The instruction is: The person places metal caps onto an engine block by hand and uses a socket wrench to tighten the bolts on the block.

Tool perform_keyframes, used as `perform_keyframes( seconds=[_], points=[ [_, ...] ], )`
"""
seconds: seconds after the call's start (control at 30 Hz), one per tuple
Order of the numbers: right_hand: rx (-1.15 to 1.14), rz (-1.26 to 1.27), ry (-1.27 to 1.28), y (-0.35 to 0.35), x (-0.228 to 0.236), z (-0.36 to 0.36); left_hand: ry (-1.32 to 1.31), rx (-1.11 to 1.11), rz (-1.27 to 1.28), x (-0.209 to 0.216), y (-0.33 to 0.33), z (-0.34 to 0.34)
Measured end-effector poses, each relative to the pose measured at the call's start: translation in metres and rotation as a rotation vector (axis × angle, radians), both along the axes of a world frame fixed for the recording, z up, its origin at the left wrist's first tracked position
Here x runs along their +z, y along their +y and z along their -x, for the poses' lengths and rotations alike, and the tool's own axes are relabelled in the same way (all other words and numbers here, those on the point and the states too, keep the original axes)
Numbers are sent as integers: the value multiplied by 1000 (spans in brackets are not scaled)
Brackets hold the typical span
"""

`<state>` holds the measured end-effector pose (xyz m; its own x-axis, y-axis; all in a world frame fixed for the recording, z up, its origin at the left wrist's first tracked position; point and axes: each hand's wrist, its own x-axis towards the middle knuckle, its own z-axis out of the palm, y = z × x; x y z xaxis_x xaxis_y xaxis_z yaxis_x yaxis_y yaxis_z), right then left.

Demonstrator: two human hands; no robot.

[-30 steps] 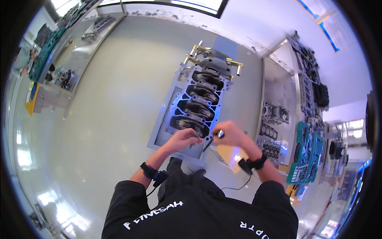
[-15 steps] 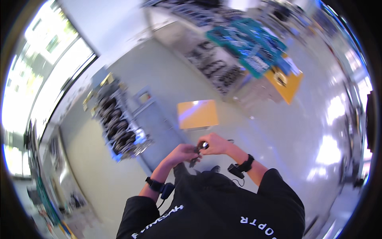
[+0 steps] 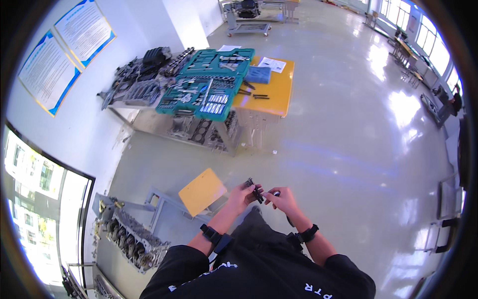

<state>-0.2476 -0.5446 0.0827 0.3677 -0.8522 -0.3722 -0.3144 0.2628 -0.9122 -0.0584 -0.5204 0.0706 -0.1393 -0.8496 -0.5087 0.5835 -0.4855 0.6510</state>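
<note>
In front of my body, my left hand is closed around several long dark bolts, whose ends stick out past the fingers. Just to the right, my right hand is curled around what looks like a ratchet wrench. Most of that tool is hidden by the palm; a dark end shows below the hand. The right fingertips are close to the bolts, and I cannot tell whether they touch them.
Ahead, an open green socket set lies across a metal bench and a yellow-topped table with dark bolts on it. A small yellow-topped stand is at my left. Beyond it, an engine block sits on a grey stand.
My view has turned right, so the bench and socket set now lie ahead and the engine block has shifted to the lower left. My hands have moved slightly apart, each still holding its things.
</note>
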Motion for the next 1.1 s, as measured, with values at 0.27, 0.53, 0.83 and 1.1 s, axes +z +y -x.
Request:
perform_keyframes(
  seconds=[0.27,0.53,0.83,1.1],
  points=[
    [-92,30,48,-127,-21,31,193,73,-87,-43,-152,52],
    [38,-38,132,-326,-8,26,326,171,-97,-60,-331,58],
    [44,-326,-141,-530,-44,1,279,236,-176,-100,-472,16],
    [203,-132,-13,-672,-128,-33,145,638,-326,-140,-508,17]
  ],
)
